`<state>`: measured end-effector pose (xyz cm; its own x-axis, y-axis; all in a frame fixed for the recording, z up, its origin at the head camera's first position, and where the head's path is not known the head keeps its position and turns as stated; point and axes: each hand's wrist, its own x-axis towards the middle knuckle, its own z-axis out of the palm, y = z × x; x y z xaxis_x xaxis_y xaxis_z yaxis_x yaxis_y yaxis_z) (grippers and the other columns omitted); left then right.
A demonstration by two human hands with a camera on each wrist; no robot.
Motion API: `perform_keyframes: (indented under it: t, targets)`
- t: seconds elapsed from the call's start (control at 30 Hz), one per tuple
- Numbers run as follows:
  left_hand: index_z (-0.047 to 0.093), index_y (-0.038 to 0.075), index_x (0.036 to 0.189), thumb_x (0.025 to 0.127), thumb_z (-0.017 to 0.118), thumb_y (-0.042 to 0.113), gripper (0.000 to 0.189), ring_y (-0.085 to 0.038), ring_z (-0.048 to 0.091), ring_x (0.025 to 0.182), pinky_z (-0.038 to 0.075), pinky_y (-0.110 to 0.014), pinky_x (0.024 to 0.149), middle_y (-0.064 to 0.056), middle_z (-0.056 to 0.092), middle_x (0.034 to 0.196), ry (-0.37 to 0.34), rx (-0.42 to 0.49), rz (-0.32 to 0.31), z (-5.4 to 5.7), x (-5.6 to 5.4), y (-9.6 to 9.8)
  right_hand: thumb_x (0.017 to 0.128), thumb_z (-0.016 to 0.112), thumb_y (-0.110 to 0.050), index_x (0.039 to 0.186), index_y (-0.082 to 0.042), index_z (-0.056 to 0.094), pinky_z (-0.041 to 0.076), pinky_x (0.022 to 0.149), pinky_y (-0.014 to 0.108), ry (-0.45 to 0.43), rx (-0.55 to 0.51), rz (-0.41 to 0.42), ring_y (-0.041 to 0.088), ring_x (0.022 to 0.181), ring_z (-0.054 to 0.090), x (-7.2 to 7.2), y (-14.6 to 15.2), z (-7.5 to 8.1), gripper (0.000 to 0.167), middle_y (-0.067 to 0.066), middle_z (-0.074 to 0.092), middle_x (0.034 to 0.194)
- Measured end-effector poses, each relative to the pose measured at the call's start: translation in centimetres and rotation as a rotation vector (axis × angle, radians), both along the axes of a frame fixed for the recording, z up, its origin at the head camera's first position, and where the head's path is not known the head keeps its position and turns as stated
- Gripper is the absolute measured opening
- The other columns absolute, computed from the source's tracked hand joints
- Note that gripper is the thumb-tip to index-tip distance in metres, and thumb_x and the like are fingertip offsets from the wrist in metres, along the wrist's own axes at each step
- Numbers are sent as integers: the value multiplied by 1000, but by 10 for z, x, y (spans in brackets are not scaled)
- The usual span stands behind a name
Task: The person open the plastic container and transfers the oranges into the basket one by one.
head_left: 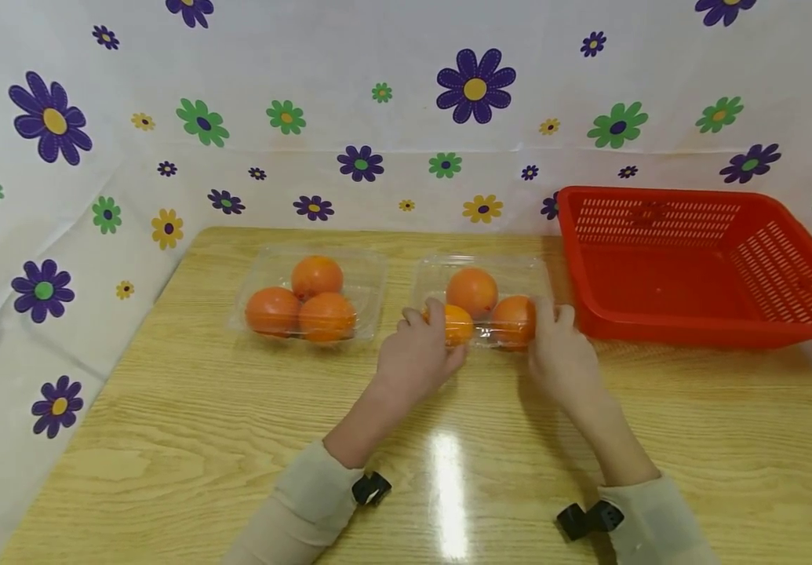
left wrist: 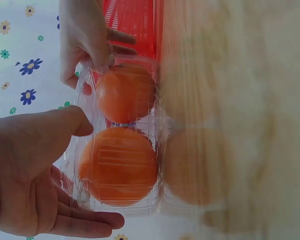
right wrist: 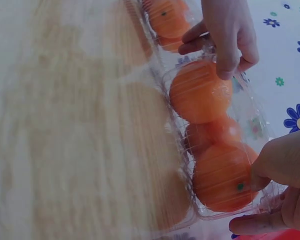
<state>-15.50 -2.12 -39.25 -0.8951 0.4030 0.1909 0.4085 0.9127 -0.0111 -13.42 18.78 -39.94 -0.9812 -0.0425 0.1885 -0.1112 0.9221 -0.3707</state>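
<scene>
A clear plastic clamshell box with three oranges inside stands on the table. My left hand grips its left front corner, thumb on top and fingers along the side in the left wrist view. At the opposite end, my right hand holds the right corner, with the thumb near an orange under the plastic. A second clear box, also with three oranges, sits to the left, touched by neither hand.
To the right of the held box stands a red plastic basket with slotted walls. The wooden table meets a white flowered cloth at the back and sides. Black wrist cameras are strapped at both sleeves.
</scene>
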Motion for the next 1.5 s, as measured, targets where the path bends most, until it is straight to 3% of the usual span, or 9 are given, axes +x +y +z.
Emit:
perform_keyframes:
  t: [0.1,0.23,0.43,0.63,0.83,1.07,1.2,1.5]
  targets:
    - [48,-6,132,95,57,47,66,-35,71,86,54,-32,48,-32,66,111,70,-27,0,-3,0,2,86,52,3,132,3,37,50,45,49,-12,-2,25,41,55,59,-1,3,2,48,36,48,107]
    - [46,-5,131,96,60,45,63,-32,71,84,54,-30,49,-30,66,109,90,-54,8,-3,-1,2,87,52,2,133,3,37,48,43,46,-25,0,45,39,54,58,-3,7,2,48,36,48,108]
    - [44,-3,129,92,71,33,59,-31,70,80,56,-33,53,-27,66,105,30,13,4,-2,-5,0,87,52,2,132,2,37,49,45,47,-16,-9,30,41,56,59,-5,6,0,47,35,48,108]
    - [43,-5,132,92,72,23,56,-29,67,74,56,-34,52,-24,64,98,-23,47,-28,-3,-8,-5,86,53,3,129,2,37,50,48,50,-3,-18,18,43,58,60,-4,4,-2,46,36,48,109]
    - [46,-6,129,91,72,21,53,-27,66,65,54,-32,50,-24,66,94,53,26,-65,-6,-7,-9,86,53,4,129,-1,38,49,45,48,22,-25,29,42,56,59,-4,4,-3,46,35,49,108]
    - [51,-8,128,98,53,-2,31,-27,70,65,55,-30,50,-27,70,99,192,-60,-125,-10,-2,-8,84,53,6,129,-4,38,46,41,43,43,-16,19,36,49,54,2,7,-5,48,36,49,107]
    - [53,-7,127,98,53,0,29,-24,70,63,54,-27,49,-25,71,97,242,-108,-140,-13,-3,-9,85,54,6,128,-5,40,46,42,44,38,-17,11,37,50,54,3,6,-8,47,34,49,106]
    - [54,-7,125,99,52,1,27,-24,69,60,51,-26,44,-26,71,97,244,-129,-156,-10,-6,-14,86,56,5,127,-7,44,48,45,49,56,-5,6,41,53,56,0,2,-8,45,34,51,107]
